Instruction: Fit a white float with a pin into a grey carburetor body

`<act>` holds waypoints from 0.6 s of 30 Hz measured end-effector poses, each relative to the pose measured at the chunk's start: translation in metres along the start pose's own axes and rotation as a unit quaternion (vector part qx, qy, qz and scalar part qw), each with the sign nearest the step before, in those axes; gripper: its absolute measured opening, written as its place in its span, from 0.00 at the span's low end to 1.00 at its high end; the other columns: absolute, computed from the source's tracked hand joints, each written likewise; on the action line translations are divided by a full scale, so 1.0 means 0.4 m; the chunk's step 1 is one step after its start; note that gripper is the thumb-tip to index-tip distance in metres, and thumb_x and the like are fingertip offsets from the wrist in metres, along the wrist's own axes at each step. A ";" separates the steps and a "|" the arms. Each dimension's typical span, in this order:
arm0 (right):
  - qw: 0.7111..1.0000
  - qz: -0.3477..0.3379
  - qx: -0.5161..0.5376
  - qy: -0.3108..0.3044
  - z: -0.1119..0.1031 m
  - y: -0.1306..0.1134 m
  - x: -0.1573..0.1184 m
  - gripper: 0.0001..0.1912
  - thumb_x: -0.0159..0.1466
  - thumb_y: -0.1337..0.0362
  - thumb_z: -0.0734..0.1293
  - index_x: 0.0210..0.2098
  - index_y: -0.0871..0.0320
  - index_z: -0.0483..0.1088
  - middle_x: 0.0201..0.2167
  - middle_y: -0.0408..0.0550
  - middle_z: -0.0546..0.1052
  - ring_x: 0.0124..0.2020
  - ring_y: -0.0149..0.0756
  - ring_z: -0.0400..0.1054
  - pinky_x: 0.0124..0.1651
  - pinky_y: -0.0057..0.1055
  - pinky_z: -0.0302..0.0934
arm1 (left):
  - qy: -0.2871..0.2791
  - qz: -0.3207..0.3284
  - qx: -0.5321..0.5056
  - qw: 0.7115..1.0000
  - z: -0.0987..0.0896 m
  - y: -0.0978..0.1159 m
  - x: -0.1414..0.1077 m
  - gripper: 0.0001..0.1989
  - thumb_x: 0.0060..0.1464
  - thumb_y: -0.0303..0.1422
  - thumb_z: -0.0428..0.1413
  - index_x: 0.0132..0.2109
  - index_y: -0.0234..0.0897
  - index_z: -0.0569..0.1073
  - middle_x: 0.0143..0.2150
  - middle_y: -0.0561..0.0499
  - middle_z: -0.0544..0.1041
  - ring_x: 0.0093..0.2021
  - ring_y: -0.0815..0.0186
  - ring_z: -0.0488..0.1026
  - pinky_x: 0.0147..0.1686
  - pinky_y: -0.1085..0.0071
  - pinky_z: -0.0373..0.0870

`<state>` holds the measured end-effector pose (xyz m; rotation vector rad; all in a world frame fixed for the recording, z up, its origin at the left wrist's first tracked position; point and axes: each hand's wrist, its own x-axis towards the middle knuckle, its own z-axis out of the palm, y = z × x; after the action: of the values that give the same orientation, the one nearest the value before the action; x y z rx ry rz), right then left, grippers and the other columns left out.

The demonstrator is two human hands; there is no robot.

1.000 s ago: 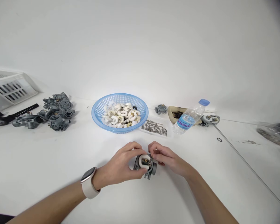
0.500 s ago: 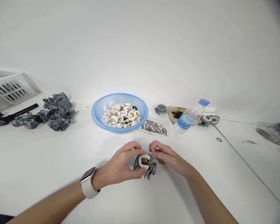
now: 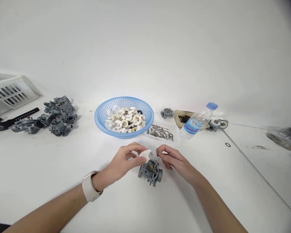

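My left hand (image 3: 128, 163) pinches a white carburetor float (image 3: 145, 155) between thumb and fingers, tilted up just above the carburetor body (image 3: 150, 173). That grey metal body lies on the table with its open bowl side up, and brass jets show inside. Close to its upper right edge is my right hand (image 3: 171, 157), fingers pinched together on a thin pin (image 3: 159, 158), of which only a short end shows.
Behind my hands stand a blue basket (image 3: 99, 124) of white floats and a clear tray (image 3: 176, 137) of small metal pins. A water bottle (image 3: 194, 124) leans against a beige box (image 3: 177, 120). Carburetor bodies (image 3: 59, 116) are piled left; a black ring (image 3: 228, 145) lies right.
My left hand has lifted the white float up and left out of the carburetor body, baring the jets. My right hand has hardly moved.
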<state>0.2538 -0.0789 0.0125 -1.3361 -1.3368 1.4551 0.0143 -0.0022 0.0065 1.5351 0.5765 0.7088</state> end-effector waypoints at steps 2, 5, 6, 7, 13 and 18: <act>1.000 -0.001 -0.004 0.007 0.003 -0.001 0.001 0.13 0.71 0.51 0.65 0.39 0.54 0.67 0.31 0.40 0.59 0.28 0.31 0.51 0.32 0.30 0.49 | 0.000 -0.021 -0.044 0.999 -0.007 0.005 0.007 0.12 0.59 0.40 0.63 0.48 0.40 0.81 0.47 0.47 0.79 0.46 0.59 0.77 0.44 0.66 0.75; 1.000 -0.006 -0.003 0.017 0.007 -0.001 0.002 0.15 0.71 0.49 0.66 0.39 0.54 0.67 0.31 0.39 0.59 0.28 0.31 0.50 0.32 0.30 0.50 | 0.008 -0.019 -0.026 0.999 -0.009 0.010 0.007 0.13 0.60 0.40 0.61 0.48 0.39 0.80 0.45 0.46 0.81 0.44 0.59 0.78 0.43 0.64 0.77; 1.000 -0.009 0.002 0.023 0.007 -0.002 0.002 0.15 0.70 0.48 0.66 0.39 0.54 0.67 0.31 0.39 0.59 0.27 0.30 0.51 0.31 0.30 0.50 | 0.023 -0.003 0.011 1.000 -0.007 0.010 0.004 0.12 0.61 0.40 0.61 0.47 0.38 0.80 0.44 0.46 0.81 0.42 0.59 0.78 0.42 0.64 0.77; 0.999 -0.013 0.007 0.029 0.007 -0.002 0.002 0.15 0.70 0.48 0.66 0.39 0.54 0.67 0.31 0.39 0.60 0.27 0.30 0.51 0.31 0.30 0.49 | 0.045 0.030 0.064 0.996 -0.005 0.009 0.000 0.11 0.60 0.39 0.61 0.47 0.38 0.80 0.43 0.46 0.81 0.41 0.59 0.78 0.41 0.64 0.78; 0.997 -0.065 0.000 0.040 0.004 -0.005 -0.011 0.14 0.73 0.51 0.65 0.39 0.55 0.67 0.33 0.41 0.65 0.27 0.30 0.51 0.29 0.29 0.47 | 0.105 0.392 0.382 0.830 0.016 -0.002 -0.037 0.24 0.53 0.31 0.68 0.56 0.37 0.73 0.45 0.43 0.82 0.45 0.56 0.79 0.46 0.59 0.78; 0.996 -0.081 0.027 -0.009 0.015 -0.015 -0.031 0.12 0.74 0.54 0.65 0.40 0.56 0.68 0.30 0.42 0.66 0.30 0.31 0.56 0.31 0.30 0.49 | 0.088 0.437 0.372 0.814 0.030 -0.008 -0.044 0.25 0.53 0.28 0.65 0.58 0.30 0.72 0.44 0.41 0.83 0.44 0.57 0.81 0.42 0.62 0.80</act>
<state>0.2495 -0.0911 0.0205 -1.1556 -1.3741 1.3856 0.0114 -0.0229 0.0015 2.5388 0.2425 1.4496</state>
